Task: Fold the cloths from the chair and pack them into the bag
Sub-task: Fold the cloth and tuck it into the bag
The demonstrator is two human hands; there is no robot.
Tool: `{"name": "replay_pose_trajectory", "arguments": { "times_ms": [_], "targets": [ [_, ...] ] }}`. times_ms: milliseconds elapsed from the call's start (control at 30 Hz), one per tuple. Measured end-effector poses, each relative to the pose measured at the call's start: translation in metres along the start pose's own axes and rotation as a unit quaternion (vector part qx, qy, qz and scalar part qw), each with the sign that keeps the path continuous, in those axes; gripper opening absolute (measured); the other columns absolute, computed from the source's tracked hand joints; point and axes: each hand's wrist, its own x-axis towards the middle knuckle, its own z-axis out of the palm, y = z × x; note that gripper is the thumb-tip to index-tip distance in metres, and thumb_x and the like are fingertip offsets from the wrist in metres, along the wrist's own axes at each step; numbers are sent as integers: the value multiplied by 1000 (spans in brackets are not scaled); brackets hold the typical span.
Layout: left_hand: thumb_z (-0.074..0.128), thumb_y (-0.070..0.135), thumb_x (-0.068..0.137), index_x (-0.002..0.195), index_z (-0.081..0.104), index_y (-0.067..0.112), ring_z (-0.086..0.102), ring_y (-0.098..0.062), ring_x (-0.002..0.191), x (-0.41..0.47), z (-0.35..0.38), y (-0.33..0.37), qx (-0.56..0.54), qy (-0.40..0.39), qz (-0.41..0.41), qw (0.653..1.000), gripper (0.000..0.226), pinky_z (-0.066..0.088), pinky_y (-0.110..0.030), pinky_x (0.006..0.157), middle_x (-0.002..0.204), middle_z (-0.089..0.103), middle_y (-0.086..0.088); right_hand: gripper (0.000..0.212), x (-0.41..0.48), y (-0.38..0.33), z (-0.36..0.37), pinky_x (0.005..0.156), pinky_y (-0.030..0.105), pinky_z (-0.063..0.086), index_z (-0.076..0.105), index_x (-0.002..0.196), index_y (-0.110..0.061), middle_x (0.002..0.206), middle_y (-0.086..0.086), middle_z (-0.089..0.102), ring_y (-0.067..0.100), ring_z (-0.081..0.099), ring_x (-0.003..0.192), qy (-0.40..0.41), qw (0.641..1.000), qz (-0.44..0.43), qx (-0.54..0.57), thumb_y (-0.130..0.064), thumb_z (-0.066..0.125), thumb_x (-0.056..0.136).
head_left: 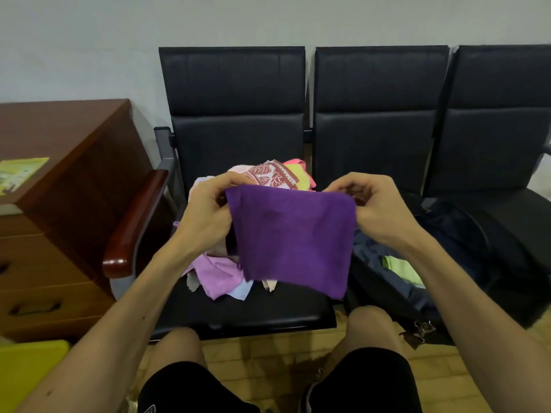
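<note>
A purple cloth [292, 239] hangs in the air over the left black chair [235, 135]. My left hand [205, 213] pinches its upper left corner and my right hand [375, 204] pinches its upper right corner. Behind and under it a heap of cloths [268, 174] lies on the seat, among them a red-patterned one, pink, yellow and a lilac one [217, 275]. A dark bag [447, 257] lies open on the middle chair's seat, with a light green cloth [402, 269] inside.
A wooden cabinet with drawers [59, 219] stands left of the chairs, a yellow-green booklet [18, 174] on top. The chair's wooden armrest [134, 225] juts out at the left. A yellow object [26, 377] is at the bottom left. My knees are below the seat's front edge.
</note>
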Motion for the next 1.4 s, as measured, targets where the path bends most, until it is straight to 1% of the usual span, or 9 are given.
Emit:
{"name": "replay_pose_trajectory", "arguments": {
  "times_ms": [200,500,667,800,900,1033,1100,1233,1400],
  "targets": [
    [62,-8,89,96,67,23,68,-5,91,-2,-1,-2,-43,-40,-43,997,32,53,-16,77,93,71,12,16,-2,7,-5,76,21,57,71,92,-16,89,-5,74,11,71,89,-13,998,19,60,-6,76,80],
    [45,0,100,97,65,20,69,-10,85,-16,7,1,-209,-91,-259,939,28,57,-26,69,90,73,8,24,-13,10,-8,75,24,57,76,96,-19,98,-3,76,12,71,99,-80,976,91,179,-14,72,73],
    [42,13,102,93,61,20,72,-4,66,-21,20,16,-347,-84,-328,875,22,57,-19,56,74,76,10,16,-24,19,-7,74,28,57,81,87,-19,93,1,75,14,71,92,-153,895,129,399,-17,78,71],
    [36,14,106,87,54,23,65,-6,61,-29,24,11,-346,-29,-372,861,27,53,-15,49,77,68,2,17,-31,26,5,72,32,57,79,70,-16,86,2,71,16,69,85,-172,828,124,520,-21,90,57],
    [32,12,106,87,52,21,64,-2,54,-34,25,1,-339,-7,-401,851,30,52,-16,50,72,66,6,44,-39,30,18,70,31,57,80,88,-15,90,5,71,17,69,84,-132,820,171,530,-40,91,54],
    [35,12,106,84,55,19,64,0,47,-37,30,4,-350,-21,-402,845,30,51,-15,47,51,66,14,92,-54,39,51,90,37,55,72,117,-11,127,12,66,25,64,115,-119,777,261,560,-73,81,51],
    [45,15,102,77,61,17,64,-4,45,-39,29,7,-374,-18,-402,836,30,49,-15,43,51,67,7,88,-63,41,68,90,33,56,75,112,-12,122,11,69,22,66,113,-116,784,265,549,-66,89,43],
    [42,13,104,90,56,15,65,-1,49,-42,29,-4,-351,-22,-439,827,20,52,-15,47,54,68,10,39,-76,41,86,80,31,55,79,92,-14,97,9,75,23,70,92,-126,878,242,394,-17,87,54],
    [53,20,96,81,78,14,63,-20,79,-58,20,-28,-362,-57,-473,801,30,48,-32,75,80,71,-8,39,-81,38,75,71,34,59,78,89,-11,93,14,74,25,72,83,-86,825,273,488,9,71,56]
  ]
}}
